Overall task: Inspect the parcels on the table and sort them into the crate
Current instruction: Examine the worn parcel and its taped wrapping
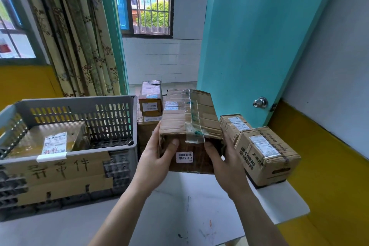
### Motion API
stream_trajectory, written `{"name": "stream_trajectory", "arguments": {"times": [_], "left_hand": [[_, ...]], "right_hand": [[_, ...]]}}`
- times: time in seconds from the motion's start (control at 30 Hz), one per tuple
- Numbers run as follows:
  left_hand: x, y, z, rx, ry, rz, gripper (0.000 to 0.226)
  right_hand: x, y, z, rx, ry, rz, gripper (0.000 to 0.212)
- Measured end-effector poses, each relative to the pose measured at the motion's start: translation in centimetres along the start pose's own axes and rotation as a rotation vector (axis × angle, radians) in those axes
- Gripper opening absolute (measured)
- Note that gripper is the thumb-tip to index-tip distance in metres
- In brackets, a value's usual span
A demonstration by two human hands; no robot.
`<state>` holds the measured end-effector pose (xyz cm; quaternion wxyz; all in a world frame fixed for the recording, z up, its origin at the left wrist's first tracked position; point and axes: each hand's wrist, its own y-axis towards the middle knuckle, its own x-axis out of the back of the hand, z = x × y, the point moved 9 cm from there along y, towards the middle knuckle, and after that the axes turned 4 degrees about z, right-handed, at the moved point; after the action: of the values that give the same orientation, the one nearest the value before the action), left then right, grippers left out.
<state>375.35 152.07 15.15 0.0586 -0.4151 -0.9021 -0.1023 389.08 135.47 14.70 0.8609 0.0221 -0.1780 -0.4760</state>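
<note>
While we look down over the white table [179,215], our left hand [157,158] and right hand [223,164] each curl round an end of a worn cardboard parcel [191,126] (taped, labelled) held above it. Left sits the grey crate [79,106], one parcel seemingly inside; further parcels [265,156] stand right.

The held parcel [191,132] bears a white label [184,157] reading "2-0-5258", upside down.

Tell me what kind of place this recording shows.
Probably a small informal parcel sorting room: taped cardboard parcels on a white table, a grey crate with a handwritten cardboard sign, and curtained, barred windows.
</note>
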Motion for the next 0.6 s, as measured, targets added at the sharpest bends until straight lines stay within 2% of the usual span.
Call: {"name": "stream_trajectory", "arguments": {"times": [0.17,0.27,0.4,0.6], "left_hand": [[0.2,0.4,0.0,0.032,0.049,-0.081,0.044],[0.2,0.9,-0.1,0.043,0.095,-0.059,0.051],[-0.1,1.0,-0.1,0.052,0.103,-0.024,0.045],[0.1,1.3,-0.4,0.041,0.145,-0.039,0.039]], "right_hand": [[0.6,-0.1,0.6,-0.021,-0.105,-0.076,0.040],[0.8,0.2,0.3,-0.057,-0.089,-0.096,0.034],[0.6,0.3,0.0,-0.099,-0.049,-0.085,0.033],[1.3,0.3,1.0,-0.055,-0.101,-0.099,0.038]]}}
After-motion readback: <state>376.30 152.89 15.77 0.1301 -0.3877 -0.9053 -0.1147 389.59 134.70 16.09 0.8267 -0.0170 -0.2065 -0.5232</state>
